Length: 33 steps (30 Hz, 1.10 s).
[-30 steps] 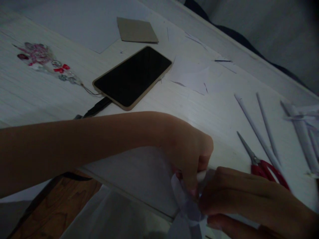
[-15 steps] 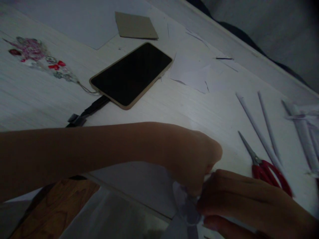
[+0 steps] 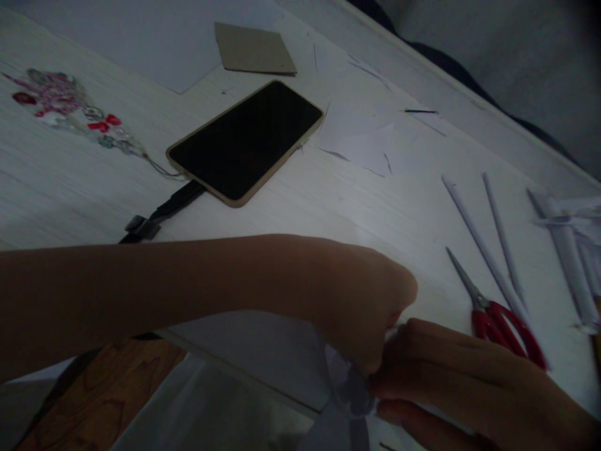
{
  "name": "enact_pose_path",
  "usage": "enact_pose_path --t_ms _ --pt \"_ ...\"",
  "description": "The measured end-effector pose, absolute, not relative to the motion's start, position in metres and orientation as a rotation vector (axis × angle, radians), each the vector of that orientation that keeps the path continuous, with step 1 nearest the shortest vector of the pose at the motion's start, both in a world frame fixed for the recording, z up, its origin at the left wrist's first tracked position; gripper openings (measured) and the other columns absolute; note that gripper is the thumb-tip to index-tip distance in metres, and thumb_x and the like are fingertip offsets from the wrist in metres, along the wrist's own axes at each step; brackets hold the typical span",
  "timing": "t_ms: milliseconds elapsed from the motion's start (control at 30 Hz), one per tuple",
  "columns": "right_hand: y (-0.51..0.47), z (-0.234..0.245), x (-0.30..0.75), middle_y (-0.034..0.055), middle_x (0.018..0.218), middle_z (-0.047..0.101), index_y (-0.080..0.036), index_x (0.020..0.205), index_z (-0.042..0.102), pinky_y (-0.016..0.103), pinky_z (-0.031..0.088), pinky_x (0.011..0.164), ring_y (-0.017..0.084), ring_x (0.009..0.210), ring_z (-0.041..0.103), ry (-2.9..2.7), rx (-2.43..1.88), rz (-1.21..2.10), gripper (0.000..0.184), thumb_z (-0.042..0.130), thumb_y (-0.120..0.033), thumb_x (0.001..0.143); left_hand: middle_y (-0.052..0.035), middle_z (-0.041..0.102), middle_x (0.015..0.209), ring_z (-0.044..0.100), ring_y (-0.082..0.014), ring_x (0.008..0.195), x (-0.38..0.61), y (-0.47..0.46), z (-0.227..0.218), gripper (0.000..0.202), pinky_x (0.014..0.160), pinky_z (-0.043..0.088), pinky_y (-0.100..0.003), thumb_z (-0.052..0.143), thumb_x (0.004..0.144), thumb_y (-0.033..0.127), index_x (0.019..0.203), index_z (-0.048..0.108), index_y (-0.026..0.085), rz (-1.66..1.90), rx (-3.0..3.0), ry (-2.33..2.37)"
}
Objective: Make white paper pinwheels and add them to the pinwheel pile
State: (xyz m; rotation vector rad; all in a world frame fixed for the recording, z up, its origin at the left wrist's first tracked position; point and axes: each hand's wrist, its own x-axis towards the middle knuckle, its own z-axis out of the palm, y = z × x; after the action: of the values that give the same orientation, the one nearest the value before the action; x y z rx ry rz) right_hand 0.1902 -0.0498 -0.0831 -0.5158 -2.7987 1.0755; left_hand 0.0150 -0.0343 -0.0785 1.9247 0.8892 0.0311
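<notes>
Both hands are meeting at the near edge of the tabletop [image 3: 328, 207], low in the view. The left hand [image 3: 366, 313] is reaching across from the left, knuckles up. Its fingers are curling down and closing tight on a small piece of paper [image 3: 350, 394]. The right hand [image 3: 460, 376] is coming in from the lower right, fingers narrow, and is pinching the same paper from the other side. So the paper is sitting right between the two hands, held by both and crumpled where they meet. The light is dim and its exact shape is hard to make out.

By the look of it this is close shaping work, squeezing or rolling the paper at one spot. Any next move is calling for a steady pinch from one hand while the other shifts its hold.

Red scissors [image 3: 498, 313] are lying just beyond the right hand, next to several rolled paper sticks [image 3: 479, 241]. Further back, a phone [image 3: 246, 141] is resting face up with a cable [image 3: 159, 213] plugged in, and paper scraps [image 3: 361, 138] are lying beside it. No box, tray or bowl is showing, so everything is lying loose on the surface.
</notes>
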Motion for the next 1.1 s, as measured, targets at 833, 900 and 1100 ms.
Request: enact_pose_path --t_ms 833,900,1100 --pt "-0.066 -0.07 0.186 0.0062 0.075 0.066 -0.017 0.077 0.064 0.023 0.049 0.053 0.016 0.068 0.06 -2.927 -0.459 0.729 0.042 0.024 -0.021 0.09 -0.0061 0.061 0.055 0.051 -0.015 0.043 0.029 -0.038 -0.059 0.015 0.03 0.03 -0.018 0.059 0.061 0.018 0.07 0.067 0.008 -0.37 2.001 0.917" --pt "-0.067 -0.071 0.187 0.0058 0.072 0.065 -0.017 0.076 0.064 0.023 0.049 0.052 0.015 0.066 0.059 -2.91 -0.469 0.752 0.04 0.026 -0.022 0.089 -0.0069 0.061 0.055 0.051 -0.0154 0.045 0.031 -0.041 -0.057 0.014 0.031 0.03 -0.019 0.057 0.062 0.015 0.069 0.067 0.008 -0.351 2.016 0.936" --pt "-0.073 -0.071 0.197 0.0077 0.076 0.066 -0.016 0.08 0.063 0.026 0.05 0.057 0.018 0.071 0.06 -2.921 -0.52 0.556 0.035 0.03 -0.019 0.088 -0.0065 0.062 0.058 0.051 -0.0144 0.047 0.034 -0.043 -0.057 0.016 0.031 0.03 -0.019 0.053 0.062 0.014 0.069 0.064 0.004 -0.216 2.043 0.952"
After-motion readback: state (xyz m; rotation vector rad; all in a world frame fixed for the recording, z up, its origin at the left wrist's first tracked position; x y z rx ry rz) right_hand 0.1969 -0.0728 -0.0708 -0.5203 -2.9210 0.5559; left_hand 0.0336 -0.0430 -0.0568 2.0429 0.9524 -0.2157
